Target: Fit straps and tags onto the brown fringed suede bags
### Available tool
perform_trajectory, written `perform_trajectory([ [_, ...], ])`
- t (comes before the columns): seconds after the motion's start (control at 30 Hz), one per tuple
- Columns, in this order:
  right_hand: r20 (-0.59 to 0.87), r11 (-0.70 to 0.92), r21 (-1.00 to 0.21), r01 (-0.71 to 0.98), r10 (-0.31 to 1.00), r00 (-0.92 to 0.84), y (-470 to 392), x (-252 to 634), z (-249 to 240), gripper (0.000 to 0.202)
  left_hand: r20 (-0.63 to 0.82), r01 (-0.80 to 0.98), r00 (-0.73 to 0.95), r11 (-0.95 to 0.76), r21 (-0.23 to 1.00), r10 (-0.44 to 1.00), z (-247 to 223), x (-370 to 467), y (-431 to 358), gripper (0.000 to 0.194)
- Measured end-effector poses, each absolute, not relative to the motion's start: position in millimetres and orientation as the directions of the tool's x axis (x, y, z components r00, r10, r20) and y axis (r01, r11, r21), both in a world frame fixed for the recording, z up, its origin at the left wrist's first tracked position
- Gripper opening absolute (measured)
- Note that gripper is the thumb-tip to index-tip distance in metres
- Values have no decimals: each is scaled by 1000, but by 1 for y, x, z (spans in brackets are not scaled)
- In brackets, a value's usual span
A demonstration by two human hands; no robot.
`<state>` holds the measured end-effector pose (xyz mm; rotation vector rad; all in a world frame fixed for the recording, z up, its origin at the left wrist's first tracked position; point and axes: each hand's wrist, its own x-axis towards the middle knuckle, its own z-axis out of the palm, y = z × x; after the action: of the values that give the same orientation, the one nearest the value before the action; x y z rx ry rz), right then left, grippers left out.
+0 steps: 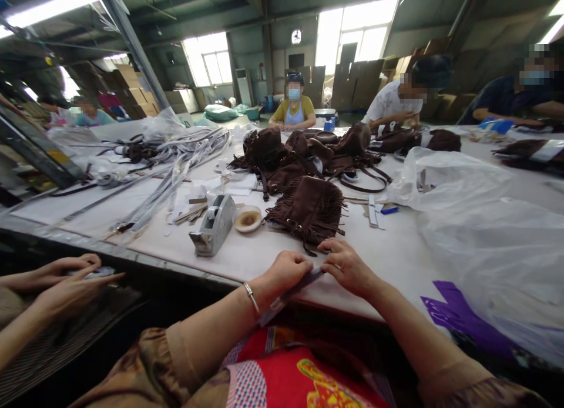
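At the table's front edge, my left hand [288, 269] closes on a dark strap [296, 290] that seems wrapped in clear plastic. One end of the strap hangs toward my lap. Close by on the right, my right hand [348, 266] pinches the same strap with bent fingers; its far end is hidden by the fingers. Just beyond both hands lies a brown fringed bag [311, 205]. To its left stand a small round dish [247, 218] with brown residue and a grey tape dispenser [214, 226].
More brown bags [304, 149] are heaped behind. Plastic-wrapped straps [176, 179] spread across the left. Clear plastic sheeting [480, 220] and a purple piece [462, 314] lie right. A neighbour's hands [70, 278] are at left; other people [293, 111] sit across the table.
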<state>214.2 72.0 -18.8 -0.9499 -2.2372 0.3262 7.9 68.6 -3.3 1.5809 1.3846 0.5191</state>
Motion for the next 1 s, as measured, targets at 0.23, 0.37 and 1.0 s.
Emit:
perform_trajectory([
  [0.23, 492, 457, -681, 572, 864, -105, 64, 225, -32, 19, -106, 574, 167, -9, 819, 980, -10, 42, 83, 30],
  [0.37, 333, 313, -717, 622, 939, -88, 46, 233, -42, 18, -53, 615, 176, -68, 785, 983, -18, 52, 85, 27],
  [1.0, 328, 255, -650, 716, 944, -38, 78, 228, -53, 20, -207, 650, 273, -22, 759, 940, -29, 40, 49, 30],
])
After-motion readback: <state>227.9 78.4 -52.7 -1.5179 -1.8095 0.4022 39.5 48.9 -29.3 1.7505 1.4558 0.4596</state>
